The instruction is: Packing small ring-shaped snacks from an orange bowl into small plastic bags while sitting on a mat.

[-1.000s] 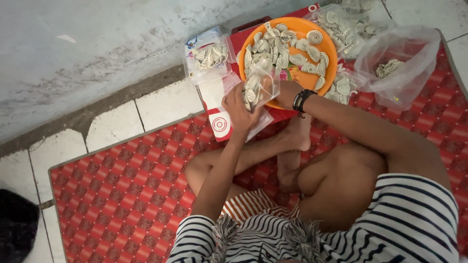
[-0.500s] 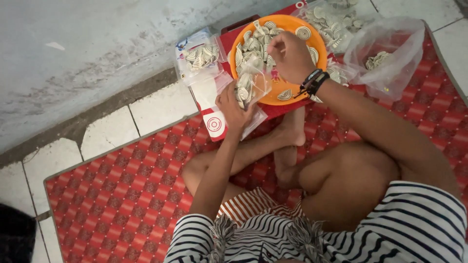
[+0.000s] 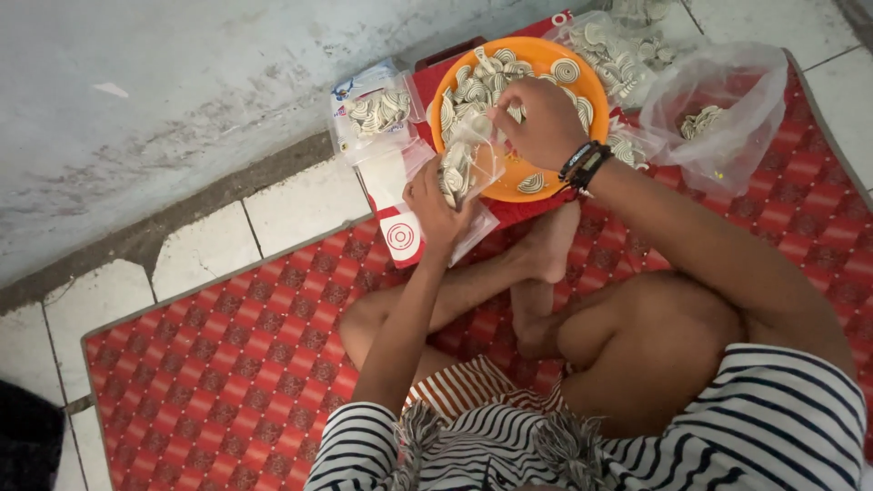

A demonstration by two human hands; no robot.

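I'm holding the small bag upright in my left hand, fingers clamped on its lower part, mouth pointing up at the bowl rim. My right hand is hovering just above and right of the mouth, fingertips pinched together on a coil, I think. Bag's long axis is running up toward it; right hand is nearer.

We are sitting on a red patterned mat that is lying over white floor tiles, beside a grey concrete wall. A filled, sealed packet is resting at the mat's far edge. A large, loose clear plastic bag is slumping to our right, holding a few spiral pieces. A dark object is showing at the lower left corner.
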